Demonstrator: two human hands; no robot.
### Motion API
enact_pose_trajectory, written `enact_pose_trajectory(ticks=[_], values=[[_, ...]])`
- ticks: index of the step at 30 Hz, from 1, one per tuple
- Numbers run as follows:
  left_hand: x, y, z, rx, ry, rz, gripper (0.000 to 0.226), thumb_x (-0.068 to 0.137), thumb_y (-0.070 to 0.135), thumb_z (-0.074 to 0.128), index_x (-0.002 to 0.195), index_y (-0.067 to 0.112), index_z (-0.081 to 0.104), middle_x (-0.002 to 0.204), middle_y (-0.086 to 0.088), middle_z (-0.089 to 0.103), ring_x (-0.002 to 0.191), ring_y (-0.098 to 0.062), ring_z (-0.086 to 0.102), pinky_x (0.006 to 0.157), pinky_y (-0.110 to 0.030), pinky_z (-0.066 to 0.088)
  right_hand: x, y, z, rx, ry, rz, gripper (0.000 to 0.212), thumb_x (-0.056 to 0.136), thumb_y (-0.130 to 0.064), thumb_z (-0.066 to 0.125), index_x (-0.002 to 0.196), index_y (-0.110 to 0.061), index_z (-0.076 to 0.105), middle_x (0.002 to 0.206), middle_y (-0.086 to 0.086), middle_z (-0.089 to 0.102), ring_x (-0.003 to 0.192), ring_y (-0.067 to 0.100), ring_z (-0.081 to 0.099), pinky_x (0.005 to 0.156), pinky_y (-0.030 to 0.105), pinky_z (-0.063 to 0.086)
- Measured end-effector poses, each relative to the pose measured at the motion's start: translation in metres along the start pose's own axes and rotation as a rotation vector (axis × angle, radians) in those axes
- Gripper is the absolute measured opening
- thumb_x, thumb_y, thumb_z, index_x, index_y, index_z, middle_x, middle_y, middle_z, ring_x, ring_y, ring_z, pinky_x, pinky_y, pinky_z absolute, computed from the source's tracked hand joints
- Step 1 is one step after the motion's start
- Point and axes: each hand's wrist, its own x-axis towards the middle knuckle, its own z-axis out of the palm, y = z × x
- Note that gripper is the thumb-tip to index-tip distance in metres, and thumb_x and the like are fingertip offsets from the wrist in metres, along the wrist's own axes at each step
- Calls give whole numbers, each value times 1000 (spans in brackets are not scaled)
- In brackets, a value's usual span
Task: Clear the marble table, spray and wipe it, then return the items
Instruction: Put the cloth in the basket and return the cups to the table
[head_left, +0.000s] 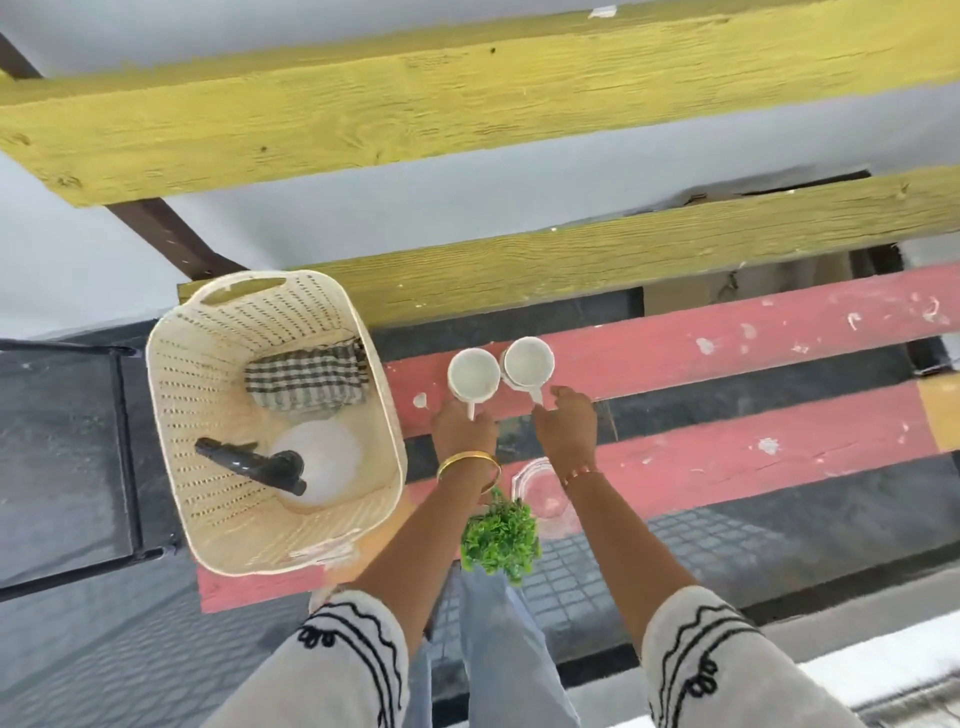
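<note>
Two white mugs stand side by side on a red slat of a bench (727, 338). My left hand (464, 427) pinches the handle of the left mug (472, 375). My right hand (567, 422) has its fingertips closed on the handle of the right mug (527, 362). Both mugs rest upright on the slat and touch each other. A cream perforated basket (182, 415) sits at the bench's left end. Inside it lie a folded checked cloth (306, 376) and a white spray bottle (322, 467) with a black trigger head.
A small green plant (501, 540) and a clear glass dish (540, 491) sit on the nearest red slat between my forearms. Yellow slats (467, 93) form the bench back. A dark slab top with a metal frame (57, 457) lies to the left.
</note>
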Motion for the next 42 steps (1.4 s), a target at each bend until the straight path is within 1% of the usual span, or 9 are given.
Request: enact_pose_trajectory(ticks=[3, 6, 12, 14, 18, 23, 32, 36, 42], values=[[11, -4, 7, 96, -22, -31, 33, 89, 9, 48, 118, -5, 54, 124, -22, 58, 118, -33, 50, 98, -36, 37, 8, 7, 10, -66, -3, -59, 28, 89, -12, 55, 112, 2, 62, 111, 19, 65, 105, 32, 58, 76, 31, 39], [19, -5, 9, 160, -29, 5, 30, 92, 13, 46, 114, -3, 58, 120, -19, 61, 116, -32, 52, 97, -36, 38, 13, 10, 14, -73, 26, -93, 13, 90, -10, 52, 86, -1, 61, 93, 21, 65, 87, 31, 56, 62, 27, 24], [31, -12, 10, 177, -1, 32, 29, 92, 19, 51, 104, -3, 66, 107, -21, 68, 102, -33, 60, 82, -34, 44, 19, 3, 13, -85, -14, -117, 18, 89, -10, 55, 73, -3, 56, 74, 15, 58, 70, 22, 45, 49, 27, 25], [26, -12, 5, 137, 3, 44, 28, 91, 16, 51, 101, -4, 67, 100, -22, 69, 96, -32, 61, 75, -30, 41, 16, 0, 13, 7, 0, -89, 23, 88, -10, 57, 66, -6, 54, 69, 11, 56, 69, 25, 53, 52, 25, 35], [8, -8, -15, 60, 16, 72, 27, 90, 16, 52, 97, -4, 68, 96, -24, 70, 82, -29, 60, 77, -32, 47, -4, -12, 10, 206, 40, -11, 33, 85, -11, 61, 54, -10, 50, 64, 13, 60, 85, 40, 68, 68, 45, 53], [-24, 3, -57, 9, 61, 150, 27, 90, 16, 51, 103, -1, 68, 104, -22, 68, 84, -21, 53, 80, -30, 43, -47, -53, -2, 289, 113, -111, 27, 85, -11, 61, 59, -3, 57, 66, 12, 65, 80, 36, 69, 72, 43, 54], [-94, -10, -200, -28, 243, 321, 33, 92, 23, 47, 97, -1, 69, 102, -23, 68, 102, -36, 60, 92, -38, 41, -174, -152, 6, 325, 216, -499, 32, 85, -13, 59, 61, 7, 53, 64, 23, 63, 70, 38, 60, 57, 30, 38], [-123, -40, -278, -90, 345, 370, 33, 91, 23, 50, 92, -4, 69, 99, -26, 68, 99, -36, 62, 84, -35, 45, -245, -192, 31, 374, 202, -646, 39, 84, -12, 60, 50, -8, 43, 60, 25, 59, 76, 42, 66, 59, 38, 44], [-158, -107, -384, -268, 495, 423, 36, 87, 19, 57, 65, -10, 61, 79, -35, 62, 68, -34, 54, 64, -32, 36, -347, -237, 79, 431, 135, -833, 28, 84, -11, 60, 63, 8, 56, 67, 24, 64, 73, 37, 65, 70, 38, 46]])
